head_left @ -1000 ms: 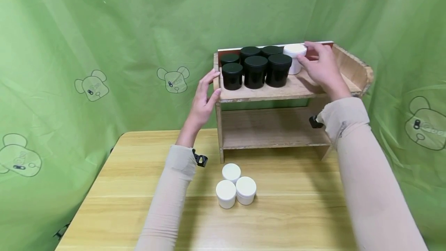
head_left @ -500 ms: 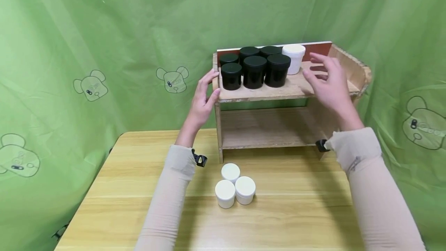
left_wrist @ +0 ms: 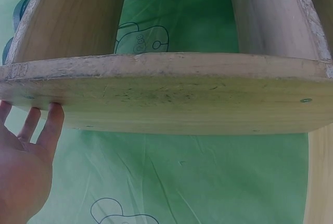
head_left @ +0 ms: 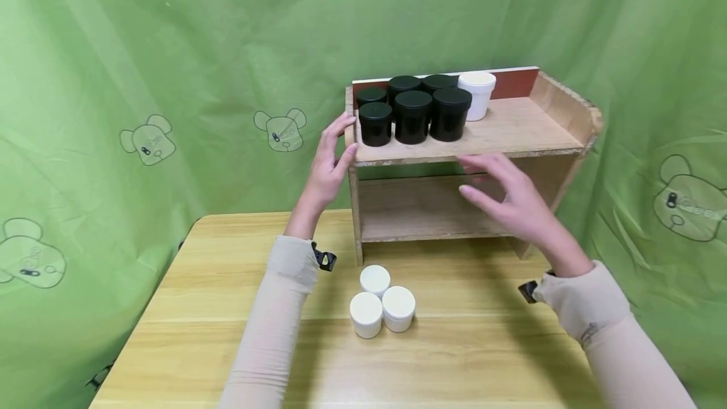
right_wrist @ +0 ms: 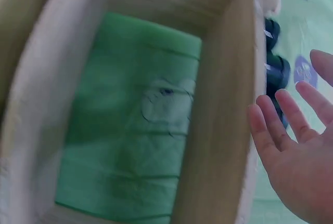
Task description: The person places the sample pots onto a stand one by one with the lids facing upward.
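Note:
My left hand (head_left: 328, 166) touches the left side panel of a wooden shelf unit (head_left: 528, 128); in the left wrist view its fingertips (left_wrist: 54, 110) rest on the panel's outer face. My right hand (head_left: 508, 197) is in front of the shelf unit with fingers loosely extended and nothing held. On the top board, several black lidded jars (head_left: 413, 117) stand in two rows at the left. A white lidded jar (head_left: 478, 94) stands upright beside the back row. Three white jars (head_left: 366, 315) stand close together on the table, below and left of my right hand.
The wooden table (head_left: 227, 308) reaches under the shelf unit. The unit has a lower board (head_left: 420, 210), a raised right side panel (head_left: 568, 109) and a low red back strip (head_left: 515, 84). A green curtain (head_left: 216, 49) hangs behind and at both sides.
My right hand has let go of the white jar on the top board, drawn back, and moved down in front of the unit. My left hand keeps its place on the side panel.

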Available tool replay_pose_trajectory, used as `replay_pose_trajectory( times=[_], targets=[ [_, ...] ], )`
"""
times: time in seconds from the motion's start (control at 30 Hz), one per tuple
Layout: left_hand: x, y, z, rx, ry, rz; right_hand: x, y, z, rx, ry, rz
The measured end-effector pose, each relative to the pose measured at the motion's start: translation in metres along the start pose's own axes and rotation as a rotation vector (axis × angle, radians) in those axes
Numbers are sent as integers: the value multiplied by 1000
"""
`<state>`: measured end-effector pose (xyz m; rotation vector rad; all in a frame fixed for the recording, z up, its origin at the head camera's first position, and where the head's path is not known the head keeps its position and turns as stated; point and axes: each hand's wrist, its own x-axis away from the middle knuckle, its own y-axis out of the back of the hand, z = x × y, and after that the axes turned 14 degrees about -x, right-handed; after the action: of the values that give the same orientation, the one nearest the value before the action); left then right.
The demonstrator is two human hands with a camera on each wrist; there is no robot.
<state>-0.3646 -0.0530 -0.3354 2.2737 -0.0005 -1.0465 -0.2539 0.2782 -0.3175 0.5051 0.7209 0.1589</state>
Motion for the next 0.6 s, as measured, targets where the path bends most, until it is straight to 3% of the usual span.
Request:
replay_pose_trajectory(
  times=[0.27, 0.6],
  targets=[
    [1, -1, 1, 4, -1, -3, 37, -46, -25, -26, -76, 185],
    [0, -1, 2, 0, -3, -2, 79, -100, -49, -73, -188, 357]
  ],
)
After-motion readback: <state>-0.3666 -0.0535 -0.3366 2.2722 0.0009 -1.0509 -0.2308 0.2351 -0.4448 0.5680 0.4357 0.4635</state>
